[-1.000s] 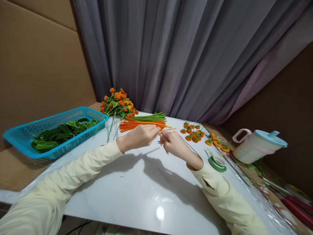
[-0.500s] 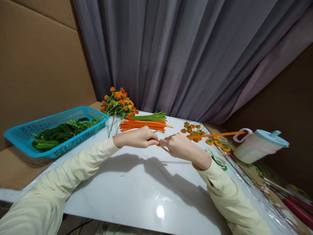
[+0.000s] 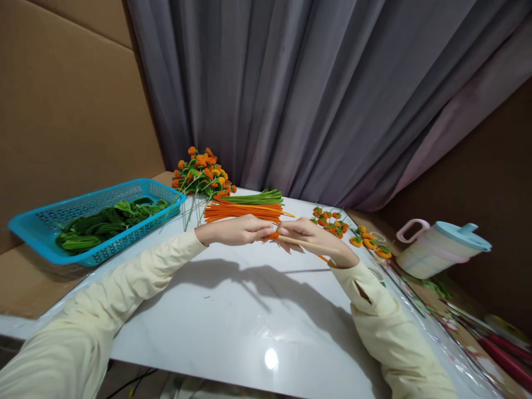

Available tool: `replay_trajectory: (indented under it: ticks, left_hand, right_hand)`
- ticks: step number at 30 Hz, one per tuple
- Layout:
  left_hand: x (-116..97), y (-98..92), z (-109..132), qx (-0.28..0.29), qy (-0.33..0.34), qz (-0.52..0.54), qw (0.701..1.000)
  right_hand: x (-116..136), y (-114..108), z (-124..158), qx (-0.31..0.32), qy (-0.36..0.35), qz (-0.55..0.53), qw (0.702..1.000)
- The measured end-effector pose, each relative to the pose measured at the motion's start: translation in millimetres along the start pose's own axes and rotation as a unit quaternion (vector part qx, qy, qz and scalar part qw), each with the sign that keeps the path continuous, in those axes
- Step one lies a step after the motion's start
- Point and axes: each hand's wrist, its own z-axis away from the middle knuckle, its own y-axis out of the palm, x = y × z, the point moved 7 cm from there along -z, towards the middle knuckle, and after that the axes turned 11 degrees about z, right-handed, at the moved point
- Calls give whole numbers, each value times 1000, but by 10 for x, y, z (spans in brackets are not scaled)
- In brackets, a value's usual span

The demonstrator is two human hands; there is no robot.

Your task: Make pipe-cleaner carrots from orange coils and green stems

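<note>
Left hand [image 3: 239, 230]: fingers pinched closed on one end of an orange coil [image 3: 274, 236], held above the bench [image 3: 249, 316].
Right hand [image 3: 312, 235]: half-curled, fingertips beside the coil; whether it grips anything cannot be told.
Wooden stick [image 3: 305, 243]: one end at the coil, length across the right hand.
In progress, by appearance: one coil, partly wound, its orange tail [image 3: 324, 259] loose below the right wrist.
Done, apparently: stemmed flowers [image 3: 203, 173], one bunch; flower heads [image 3: 331, 223], small group, right.
Left over: orange strips [image 3: 241, 211], one bundle, unwound.
</note>
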Motion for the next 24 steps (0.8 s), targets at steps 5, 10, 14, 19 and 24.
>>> replay_trajectory:
  ticks: [5,10,14,19,24]
  left_hand:
    - [133,-46,3,-80,-11,96,992]
    - [242,-13,-38,-122,-23,315,941]
    - [285,1,-55,-135,-47,377,915]
    - [301,13,-62,-154,-65,383,908]
    - [305,31,-50,-208,-61,333,918]
  right_hand:
    - [-28,-31,-56,-180,24,86,980]
    - [-89,58,-98,-266,77,160,947]
    - [-162,68,-118,-260,96,241,930]
    - [-177,42,-104,-218,132,325,911]
    - [-111,22,-87,-194,176,352,898]
